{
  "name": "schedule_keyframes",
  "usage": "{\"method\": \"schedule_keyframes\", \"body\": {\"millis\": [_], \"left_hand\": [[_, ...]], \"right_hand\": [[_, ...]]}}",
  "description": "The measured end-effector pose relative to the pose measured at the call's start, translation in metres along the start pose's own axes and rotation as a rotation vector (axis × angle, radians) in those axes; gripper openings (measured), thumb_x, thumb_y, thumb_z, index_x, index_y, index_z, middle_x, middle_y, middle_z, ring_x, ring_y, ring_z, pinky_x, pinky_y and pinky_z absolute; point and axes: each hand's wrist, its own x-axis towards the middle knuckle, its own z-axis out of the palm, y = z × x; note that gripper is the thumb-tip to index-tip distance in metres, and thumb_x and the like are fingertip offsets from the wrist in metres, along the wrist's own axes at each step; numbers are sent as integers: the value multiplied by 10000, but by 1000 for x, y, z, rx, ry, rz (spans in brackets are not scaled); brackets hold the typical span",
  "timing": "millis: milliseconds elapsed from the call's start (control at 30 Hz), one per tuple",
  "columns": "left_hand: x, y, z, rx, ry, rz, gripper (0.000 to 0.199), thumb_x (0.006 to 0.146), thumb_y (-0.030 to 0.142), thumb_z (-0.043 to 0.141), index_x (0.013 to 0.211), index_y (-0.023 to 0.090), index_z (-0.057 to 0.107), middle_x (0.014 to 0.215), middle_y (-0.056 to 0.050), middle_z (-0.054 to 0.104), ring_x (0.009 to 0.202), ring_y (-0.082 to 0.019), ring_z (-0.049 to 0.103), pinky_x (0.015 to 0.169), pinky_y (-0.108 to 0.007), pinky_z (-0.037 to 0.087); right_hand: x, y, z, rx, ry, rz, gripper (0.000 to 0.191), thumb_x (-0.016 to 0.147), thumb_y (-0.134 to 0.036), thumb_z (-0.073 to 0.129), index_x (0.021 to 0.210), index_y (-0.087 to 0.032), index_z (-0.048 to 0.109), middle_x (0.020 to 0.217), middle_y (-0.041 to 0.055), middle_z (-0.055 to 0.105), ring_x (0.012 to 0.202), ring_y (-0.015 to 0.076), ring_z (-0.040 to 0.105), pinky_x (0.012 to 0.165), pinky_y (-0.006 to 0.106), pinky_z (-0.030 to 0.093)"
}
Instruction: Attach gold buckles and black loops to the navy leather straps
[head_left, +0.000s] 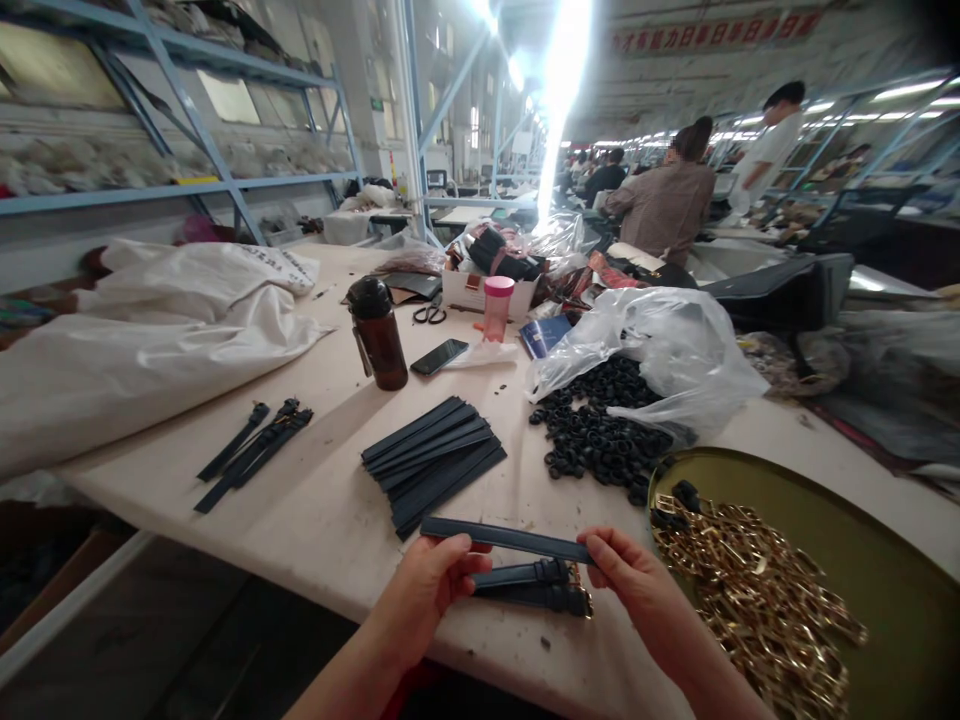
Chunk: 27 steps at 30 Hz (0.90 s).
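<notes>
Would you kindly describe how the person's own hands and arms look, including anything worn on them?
Both the left hand and the right hand are bare, without gloves; no watch or bracelet shows at either wrist. The bare forearms show no sleeves in this view.

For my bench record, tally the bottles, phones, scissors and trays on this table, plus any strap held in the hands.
Bottles: 2 (brown bottle, pink bottle)
Phone: 1
Scissors: 1
Round tray: 1
Held strap, between left hand and right hand: 1
Total: 6
</notes>
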Motion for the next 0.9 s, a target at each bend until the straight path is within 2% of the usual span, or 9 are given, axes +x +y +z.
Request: {"method": "schedule_keyframes", "body": {"millis": [133,200,300,367,433,533,600,667,900], "left_hand": [[-8,2,-4,-106,-173,-63,211,632,154,675,822,152,584,867,-32,657,753,-152,643,569,-187,464],[-13,3,-2,-150,-295,-179,187,691,263,651,832,158,586,879,-42,660,713,-152,647,537,-192,468],[-17,-2,7,-104,-526,-402,366,759,460,542,926,138,591,919,-93,652,668,-166,644,471,-198,457],[-17,-8,14,-21,-609,-506,442,768,480,506,999,111,580,828,-106,658,555,-140,616,414,-181,415],[-15,-14,20,29,-557,-541,437,778,451,500,1026,100,575,622,-39,612,373,-65,487,349,-148,321],[-10,-17,26,58,-363,-464,415,787,451,489,977,98,596,481,63,450,300,-6,292,326,-128,211],[-8,-17,29,94,-277,-386,358,783,411,504,941,104,598,508,67,437,329,-2,308,342,-122,212],[-8,-15,33,135,-226,-334,245,753,311,535,893,116,587,546,54,465,366,-11,370,354,-118,240],[-14,-10,43,164,-161,-298,220,658,132,550,876,135,579,929,-70,596,742,-128,594,541,-187,470]], "right_hand": [[-1,2,-6,44,-21,3,362,672,-515,619,785,-171,609,559,-42,454,560,117,417,578,245,342],[-3,1,-7,61,-99,14,326,697,-488,609,771,-170,601,582,-37,469,561,111,415,566,237,340],[-5,-3,0,9,-250,18,273,732,-440,593,745,-168,591,605,-34,492,568,104,428,557,226,345],[-2,-5,6,-79,-335,-6,259,755,-426,564,756,-169,594,603,-31,506,570,110,450,553,227,363],[7,-6,9,-199,-325,-81,264,792,-419,504,838,-178,600,632,-19,538,593,127,492,563,240,398],[33,-6,2,-599,-46,-319,266,842,-357,420,952,-177,584,813,32,596,708,159,557,645,271,440],[54,-5,-7,-971,166,-437,241,851,-278,407,976,-161,575,951,71,579,748,163,573,689,277,434],[72,-5,-13,-1132,251,-462,222,831,-211,432,998,-149,566,1016,102,552,770,177,579,701,284,419],[90,1,-13,-1289,260,-441,66,792,-196,514,819,-168,567,836,89,558,725,213,563,623,291,356]]}}
